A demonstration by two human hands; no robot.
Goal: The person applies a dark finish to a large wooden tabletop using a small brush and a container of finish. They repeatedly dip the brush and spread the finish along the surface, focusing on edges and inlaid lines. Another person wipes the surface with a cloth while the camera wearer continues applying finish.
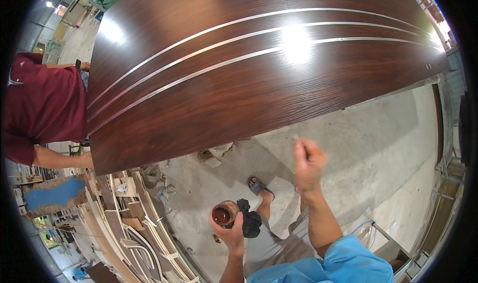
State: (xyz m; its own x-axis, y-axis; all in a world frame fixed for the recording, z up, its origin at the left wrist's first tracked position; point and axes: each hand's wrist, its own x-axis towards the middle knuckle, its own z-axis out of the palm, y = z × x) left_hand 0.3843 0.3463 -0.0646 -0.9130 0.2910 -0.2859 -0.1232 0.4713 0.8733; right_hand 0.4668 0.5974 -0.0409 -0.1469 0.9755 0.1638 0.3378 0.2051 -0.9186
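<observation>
My left hand (230, 235) is wrapped round an open jar (225, 214) with dark brown liquid inside. A bunched black cloth (250, 218) hangs right beside the jar, against the same hand; whether the fingers grip it too, I cannot tell. My right hand (309, 166) is raised near the close edge of a large dark brown wood-grain door panel (224, 103), apart from it. Its fingers are closed in a pinch, with a small pale tip showing above them; the thing itself is too small and blurred to name. Three thin silvery strips run along the panel.
At the panel's left end stands a person in a maroon shirt (47, 103), one hand at its edge. Offcuts and curved trim strips (137, 233) are stacked at the lower left. Scraps lie on the concrete floor (363, 143). A metal frame (393, 243) stands at the lower right.
</observation>
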